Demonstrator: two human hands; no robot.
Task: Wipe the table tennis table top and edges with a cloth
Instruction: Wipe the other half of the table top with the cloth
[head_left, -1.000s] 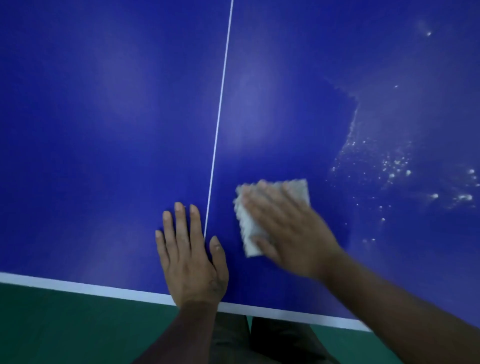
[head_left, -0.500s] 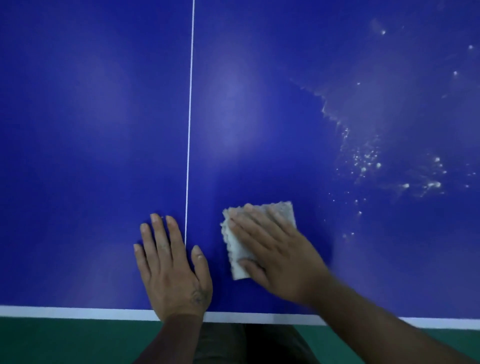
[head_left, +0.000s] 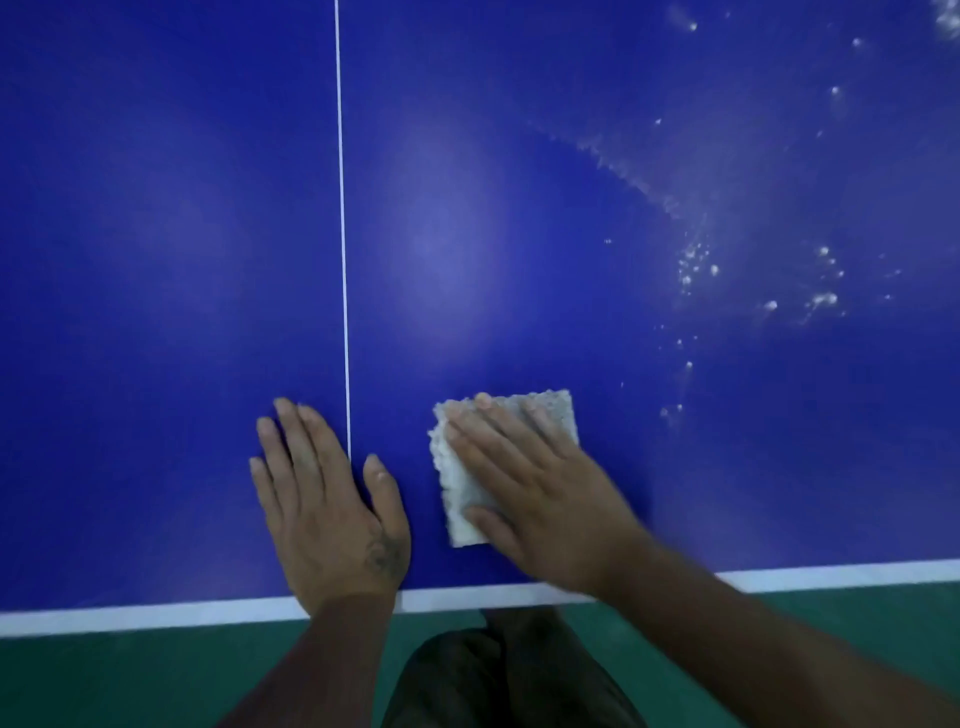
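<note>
A blue table tennis table (head_left: 156, 260) fills the view, with a thin white centre line (head_left: 342, 234) and a white near edge band (head_left: 156, 616). My right hand (head_left: 540, 493) presses flat, fingers straight, on a folded pale cloth (head_left: 550, 410) lying on the table right of the centre line. My left hand (head_left: 327, 499) rests flat on the table just left of the cloth, its thumb across the centre line. White dust specks and a smear (head_left: 696, 265) cover the table's right part.
Green floor (head_left: 130, 680) lies below the table's near edge. My legs in dark trousers (head_left: 498, 675) stand against that edge. The table's left half is plain blue.
The view has swung, so the near edge now tilts up to the right. My right hand with the cloth has slid slightly towards the near edge; the left hand stays planted.
</note>
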